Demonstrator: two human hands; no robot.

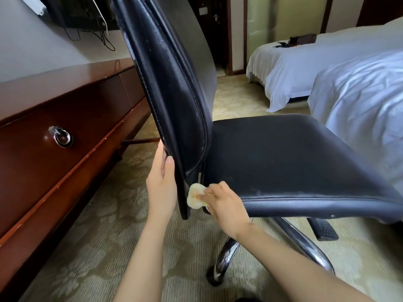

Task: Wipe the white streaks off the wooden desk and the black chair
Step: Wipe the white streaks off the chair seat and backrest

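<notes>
The left hand (161,184) grips the lower edge of the black chair (283,162) backrest (170,88), thumb wrapped over, while the right hand (226,203) pinches a yellow cloth (195,196) against its base.

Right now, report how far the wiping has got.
Done: the desk front in view shows no streaks. In hand: left hand grips the chair backrest while right hand presses a yellow cloth at its base. Left: pale specks along the seat edge and backrest.

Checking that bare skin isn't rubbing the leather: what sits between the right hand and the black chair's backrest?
In the head view, a bunched pale yellow cloth, gripped by the right hand, lies between it and the lower edge of the backrest.
</notes>
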